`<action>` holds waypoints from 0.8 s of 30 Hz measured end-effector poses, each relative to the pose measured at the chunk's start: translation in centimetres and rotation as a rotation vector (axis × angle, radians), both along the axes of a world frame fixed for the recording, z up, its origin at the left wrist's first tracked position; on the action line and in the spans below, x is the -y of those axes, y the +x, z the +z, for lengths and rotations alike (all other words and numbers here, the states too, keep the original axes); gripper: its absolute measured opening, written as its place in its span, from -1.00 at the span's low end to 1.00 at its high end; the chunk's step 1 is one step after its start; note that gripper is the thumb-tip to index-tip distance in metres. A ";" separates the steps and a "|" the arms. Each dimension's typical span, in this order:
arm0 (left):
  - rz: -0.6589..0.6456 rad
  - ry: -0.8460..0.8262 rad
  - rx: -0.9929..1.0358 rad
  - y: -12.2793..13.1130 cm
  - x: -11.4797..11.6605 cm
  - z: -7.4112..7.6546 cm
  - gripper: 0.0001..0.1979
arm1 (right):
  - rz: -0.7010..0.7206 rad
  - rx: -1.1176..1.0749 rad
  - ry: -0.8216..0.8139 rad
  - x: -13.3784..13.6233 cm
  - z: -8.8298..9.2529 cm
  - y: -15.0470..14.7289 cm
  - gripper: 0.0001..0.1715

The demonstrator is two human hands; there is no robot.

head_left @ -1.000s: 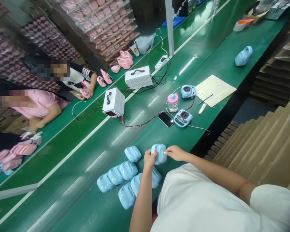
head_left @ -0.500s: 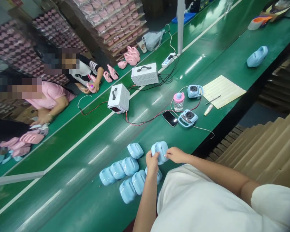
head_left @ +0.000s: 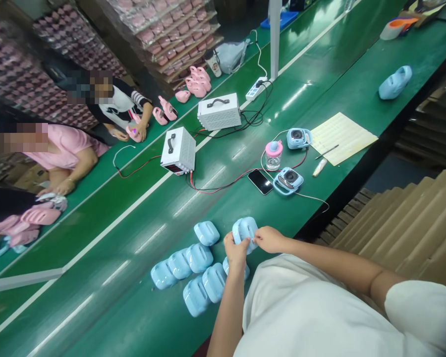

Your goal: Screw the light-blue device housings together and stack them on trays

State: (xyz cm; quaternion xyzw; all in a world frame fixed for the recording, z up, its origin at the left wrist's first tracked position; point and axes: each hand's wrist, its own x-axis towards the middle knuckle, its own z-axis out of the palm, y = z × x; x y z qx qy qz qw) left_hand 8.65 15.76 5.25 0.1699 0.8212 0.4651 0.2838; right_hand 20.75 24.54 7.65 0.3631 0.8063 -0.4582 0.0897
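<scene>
Bench (head_left: pixel 126 317) in glossy green runs diagonally from the lower left to the upper right, streaked with reflections and crossed lengthwise by a white line (head_left: pixel 139 200). At its near edge, the left hand (head_left: pixel 236 251) grasps a blue case (head_left: pixel 247 227), thumb on the face and fingers around the side. The right hand (head_left: pixel 269 239) has its fingers bent in against the case's right edge; whether they pinch the case or something small, I cannot tell.

Left of the hands, more blue shells (head_left: pixel 179 264) lie in loose rows, one partly hidden behind the left wrist. Beyond the hands are a phone (head_left: pixel 260 182), a pink-lidded jar (head_left: pixel 274 156) and two wired units (head_left: pixel 288 181) with round dark centres. A pen (head_left: pixel 327 152) lies on the edge of a yellowish sheet (head_left: pixel 345 134); a lone shell (head_left: pixel 394 83) sits farther right.

Two white boxes (head_left: pixel 178 151) with black handles stand mid-bench, trailing red and black leads (head_left: pixel 223 190). A power strip (head_left: pixel 255 89) lies near the foot of a pale post (head_left: pixel 274 39).

Across the bench, co-workers (head_left: pixel 70 148) handle pink parts (head_left: pixel 197 82). Behind them rise wrapped, layered stacks (head_left: pixel 174 34) of pink pieces. On the right, brown cardboard (head_left: pixel 419 223) is piled beside the bench, near a slatted pallet (head_left: pixel 347 215).
</scene>
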 end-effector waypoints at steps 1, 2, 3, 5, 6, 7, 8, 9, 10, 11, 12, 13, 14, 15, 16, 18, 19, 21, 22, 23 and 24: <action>-0.013 -0.012 -0.034 -0.1 -0.1 0.1 -0.68 | -0.008 0.002 0.001 0.1 0.0 -0.2 -0.69; -0.026 -0.025 -0.067 -0.3 -0.2 0.1 -0.67 | -0.016 0.004 0.002 0.1 -0.1 -0.3 -0.70; -0.039 -0.039 -0.097 -0.4 -0.3 0.1 -0.67 | -0.020 0.005 0.001 0.1 -0.2 -0.5 -0.69; -0.065 -0.075 -0.145 -0.7 -0.8 0.1 -0.66 | -0.020 -0.001 -0.005 -0.1 -0.6 -0.8 -0.68; -0.077 -0.096 -0.163 -1.0 -1.0 0.0 -0.67 | -0.018 -0.008 -0.008 -0.3 -0.8 -0.8 -0.67; -0.085 -0.119 -0.181 -1.3 -1.3 -0.2 -0.67 | -0.020 -0.015 -0.007 -0.8 -1.0 -0.7 -0.67; -0.089 -0.144 -0.199 -1.8 -1.6 -0.4 -0.68 | -0.029 -0.021 -0.001 -1.3 -1.2 -0.6 -0.66; -0.086 -0.173 -0.218 -2.4 -2.0 -0.6 -0.69 | -0.045 -0.027 0.009 -1.9 -1.5 -0.3 -0.66; -0.077 -0.205 -0.237 -3.2 -2.4 -0.9 -0.71 | -0.066 -0.033 0.022 -2.6 -1.6 0.2 -0.65; -0.065 -0.239 -0.255 -4.2 -2.8 -1.2 -0.74 | -0.090 -0.036 0.034 -3.4 -1.8 0.7 -0.64; -0.052 -0.274 -0.270 -5.2 -3.2 -1.4 -0.77 | -0.115 -0.038 0.044 -4.1 -2.0 1.3 -0.64; -0.042 -0.306 -0.282 -6.3 -3.7 -1.7 -0.79 | -0.137 -0.038 0.051 -4.7 -2.1 1.8 -0.63; -0.037 -0.335 -0.290 -7.5 -4.1 -2.0 -0.81 | -0.154 -0.036 0.055 -5.1 -2.3 2.4 -0.63; -0.039 -0.358 -0.295 -8.5 -4.5 -2.3 -0.80 | -0.167 -0.034 0.057 -5.4 -2.4 2.8 -0.63; -0.044 -0.376 -0.298 -9.4 -4.8 -2.7 -0.79 | -0.176 -0.032 0.055 -5.5 -2.6 3.2 -0.63; -0.059 -0.398 -0.300 -10.8 -5.3 -3.3 -0.76 | -0.177 -0.031 0.038 -5.1 -3.0 3.5 -0.63; -0.067 -0.402 -0.300 -11.3 -5.4 -3.6 -0.74 | -0.170 -0.033 0.023 -4.7 -3.2 3.4 -0.63; -0.083 -0.396 -0.305 -11.7 -5.4 -4.0 -0.73 | -0.136 -0.042 -0.022 -3.5 -3.6 2.9 -0.63; -0.089 -0.387 -0.310 -11.8 -5.2 -4.0 -0.71 | -0.108 -0.049 -0.051 -2.8 -3.8 2.4 -0.65; -0.093 -0.375 -0.319 -11.7 -4.7 -3.8 -0.69 | -0.073 -0.056 -0.086 -2.0 -4.0 1.7 -0.69; -0.096 -0.360 -0.333 -11.6 -4.0 -3.5 -0.66 | -0.031 -0.062 -0.127 -1.1 -4.2 0.9 -0.73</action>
